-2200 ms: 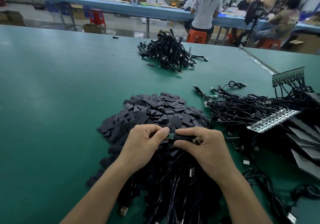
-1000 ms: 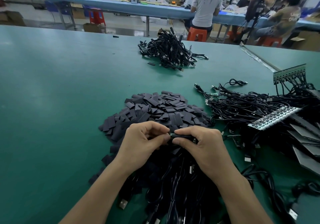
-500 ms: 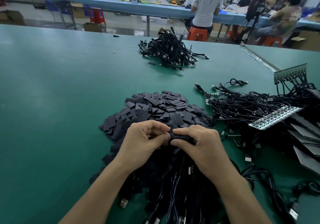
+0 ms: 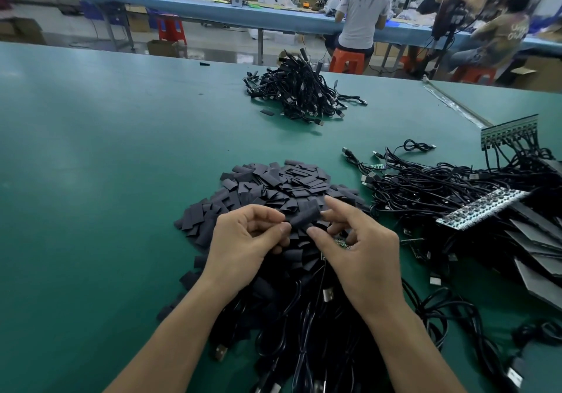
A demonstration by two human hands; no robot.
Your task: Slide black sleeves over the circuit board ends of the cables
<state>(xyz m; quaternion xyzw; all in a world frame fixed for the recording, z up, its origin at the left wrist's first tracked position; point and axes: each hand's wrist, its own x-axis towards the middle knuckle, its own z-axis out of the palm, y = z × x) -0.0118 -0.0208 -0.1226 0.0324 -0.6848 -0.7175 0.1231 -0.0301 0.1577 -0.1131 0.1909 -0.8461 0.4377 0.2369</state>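
Two parts have to meet here, and they are not lined up yet. The left hand (image 4: 246, 240) pinches one black sleeve (image 4: 304, 217) between thumb and forefinger, lifted just above the sleeve pile (image 4: 273, 186). The right hand (image 4: 362, 259) stretches its forefinger past the sleeve while its lower fingers curl round a small green circuit board (image 4: 340, 243) (mostly hidden, so the exact hold is hard to read). Sleeve and board sit near each other but apart.

The sleeve looks flattened, so its mouth may be pressed closed, and a corner of the board could snag on the rim instead of entering. The board's lead drops into the tangle of cables (image 4: 304, 325) below, where a tug could pull the board from a loose hold. A light pinch could also drop the sleeve back among its look-alikes.
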